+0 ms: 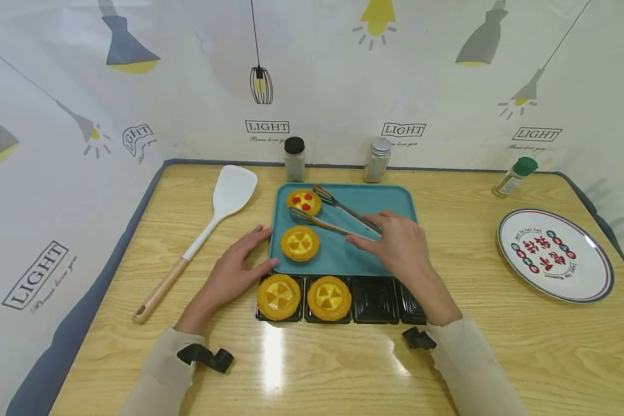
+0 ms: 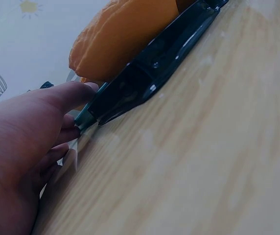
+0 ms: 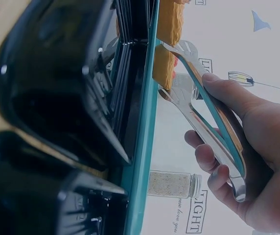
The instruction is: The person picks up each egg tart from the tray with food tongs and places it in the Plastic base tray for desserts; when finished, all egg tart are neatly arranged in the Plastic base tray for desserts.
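Note:
My right hand (image 1: pixel 403 242) grips metal tongs (image 3: pixel 213 122), thumb on one arm and fingers round the other. The tongs' parted tips reach either side of a tart with red pieces (image 1: pixel 308 197) at the back left of a blue tray (image 1: pixel 369 199). In front of that lies a tart with yellow wedges (image 1: pixel 300 244). My left hand (image 1: pixel 234 268) touches the tray's left edge, its fingers extended and the thumb at the front corner. Two similar tarts, a left one (image 1: pixel 279 297) and a right one (image 1: pixel 329 298), sit in black plastic trays (image 1: pixel 375 300) along the front.
A white spatula (image 1: pixel 234 190) with a wooden handle lies on the left. Two shakers, one black-capped (image 1: pixel 294 159) and one silver-capped (image 1: pixel 377 160), stand behind the tray. At right are a green-capped bottle (image 1: pixel 515 176), lying tilted, and a white printed plate (image 1: pixel 587 271).

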`<state>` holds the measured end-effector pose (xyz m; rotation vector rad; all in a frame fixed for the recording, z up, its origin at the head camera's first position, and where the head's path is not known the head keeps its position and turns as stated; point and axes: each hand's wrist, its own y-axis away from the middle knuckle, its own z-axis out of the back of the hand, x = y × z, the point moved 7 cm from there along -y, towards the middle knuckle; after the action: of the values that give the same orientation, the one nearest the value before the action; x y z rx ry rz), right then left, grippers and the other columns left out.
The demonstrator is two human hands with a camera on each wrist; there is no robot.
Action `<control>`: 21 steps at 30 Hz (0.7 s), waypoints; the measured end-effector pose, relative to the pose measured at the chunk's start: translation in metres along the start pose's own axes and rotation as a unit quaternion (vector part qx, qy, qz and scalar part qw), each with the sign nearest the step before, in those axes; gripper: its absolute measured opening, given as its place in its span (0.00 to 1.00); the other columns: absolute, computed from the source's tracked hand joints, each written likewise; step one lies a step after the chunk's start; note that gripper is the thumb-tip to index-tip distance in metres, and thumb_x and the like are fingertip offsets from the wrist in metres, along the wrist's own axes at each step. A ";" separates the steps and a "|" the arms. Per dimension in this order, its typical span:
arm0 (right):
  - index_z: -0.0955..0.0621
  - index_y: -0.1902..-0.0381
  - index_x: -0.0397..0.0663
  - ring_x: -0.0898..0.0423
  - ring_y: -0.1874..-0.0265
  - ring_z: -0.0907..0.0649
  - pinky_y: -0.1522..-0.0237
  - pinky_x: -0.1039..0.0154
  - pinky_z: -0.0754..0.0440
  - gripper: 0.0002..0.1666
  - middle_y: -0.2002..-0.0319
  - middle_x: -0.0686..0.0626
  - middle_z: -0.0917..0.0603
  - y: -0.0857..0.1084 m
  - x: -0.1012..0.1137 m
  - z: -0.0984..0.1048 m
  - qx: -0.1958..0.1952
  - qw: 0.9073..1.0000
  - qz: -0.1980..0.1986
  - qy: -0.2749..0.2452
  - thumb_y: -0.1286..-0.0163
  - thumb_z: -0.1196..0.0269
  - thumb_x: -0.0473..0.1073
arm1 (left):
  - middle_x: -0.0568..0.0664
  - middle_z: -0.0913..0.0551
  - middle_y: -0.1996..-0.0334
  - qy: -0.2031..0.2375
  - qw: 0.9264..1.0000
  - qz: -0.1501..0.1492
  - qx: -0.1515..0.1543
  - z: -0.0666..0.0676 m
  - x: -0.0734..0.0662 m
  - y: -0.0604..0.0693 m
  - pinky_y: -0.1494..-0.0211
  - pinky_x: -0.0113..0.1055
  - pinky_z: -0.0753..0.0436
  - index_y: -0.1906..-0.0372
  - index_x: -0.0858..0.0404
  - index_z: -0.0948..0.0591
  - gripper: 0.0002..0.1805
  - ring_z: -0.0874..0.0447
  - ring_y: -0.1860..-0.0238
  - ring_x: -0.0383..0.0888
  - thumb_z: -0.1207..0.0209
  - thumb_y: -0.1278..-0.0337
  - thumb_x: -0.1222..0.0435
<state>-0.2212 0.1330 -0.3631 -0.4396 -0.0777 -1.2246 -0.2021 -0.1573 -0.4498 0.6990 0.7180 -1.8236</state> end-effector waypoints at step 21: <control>0.13 0.52 0.45 0.52 0.80 0.21 0.83 0.59 0.25 0.33 0.66 0.46 0.15 0.000 0.001 0.004 -0.016 1.000 0.011 -0.002 0.42 0.31 0.66 | 0.50 0.39 0.27 -0.002 1.000 -0.007 -0.003 0.000 0.000 0.000 0.27 0.54 0.43 0.28 0.50 0.32 0.36 0.45 0.27 0.47 0.38 0.38 0.46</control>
<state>-0.2204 0.1330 -0.3593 -0.4687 -0.0562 -1.2052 -0.2024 -0.1574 -0.4498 0.6875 0.7259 -1.8344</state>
